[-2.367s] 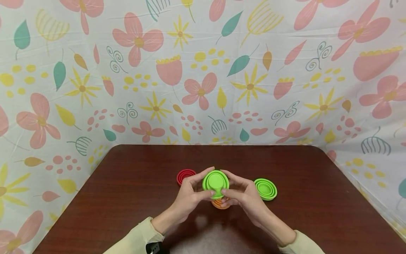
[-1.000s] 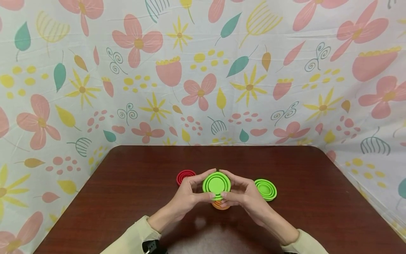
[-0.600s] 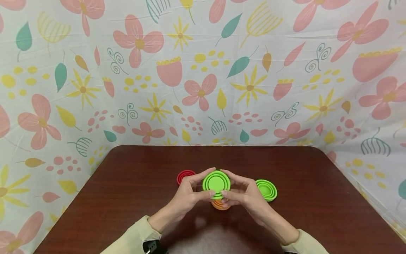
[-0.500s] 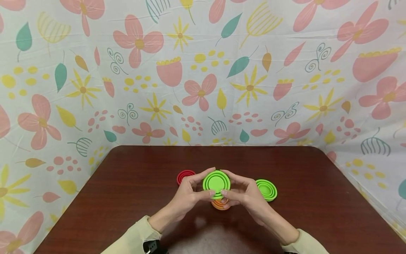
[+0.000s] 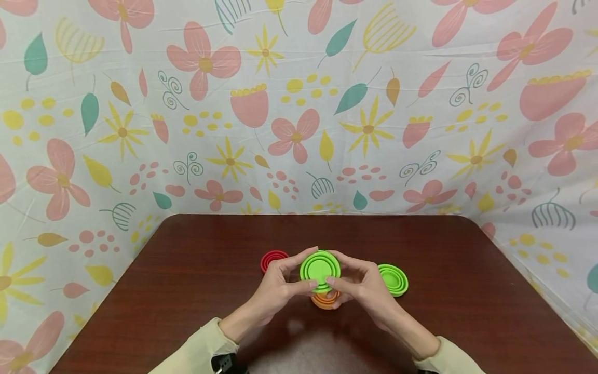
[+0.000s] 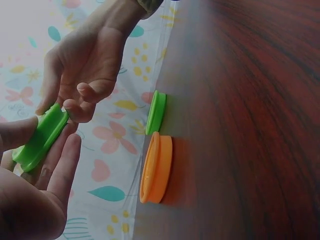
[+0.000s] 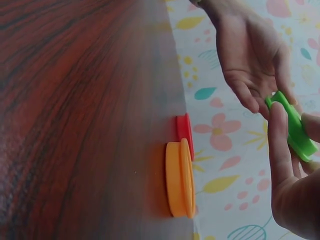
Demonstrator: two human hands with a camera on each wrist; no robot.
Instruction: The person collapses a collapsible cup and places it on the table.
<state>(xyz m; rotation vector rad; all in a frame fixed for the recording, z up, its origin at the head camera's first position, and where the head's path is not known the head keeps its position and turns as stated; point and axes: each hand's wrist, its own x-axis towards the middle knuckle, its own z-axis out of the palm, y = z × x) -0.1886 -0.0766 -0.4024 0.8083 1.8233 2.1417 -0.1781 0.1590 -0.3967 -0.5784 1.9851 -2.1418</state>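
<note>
A light green collapsible cup [image 5: 320, 268], folded into a disc of concentric rings, is held up off the table between both hands. My left hand [image 5: 279, 283] pinches its left side, thumb on the face and fingers behind the rim. On the opposite side my right hand [image 5: 366, 288] grips it the same way, thumb low on the rings. Both wrist views show the cup edge-on, thin and clear of the table. Below it in the head view lies an orange collapsible cup [image 5: 321, 302], partly covered by the green one and the right fingers.
A red collapsible cup [image 5: 270, 258] lies behind the left hand, partly hidden. To the right of the right hand lies a second green cup [image 5: 393, 280]. Both rest on the dark brown table [image 5: 215, 244]; a flower-print cloth [image 5: 299, 78] hangs behind it.
The held green cup's middle bulged outward 2.4 s ago; by 1 s ago it lay flat in rings. Since half a second ago, cup and right thumb have shifted very slightly.
</note>
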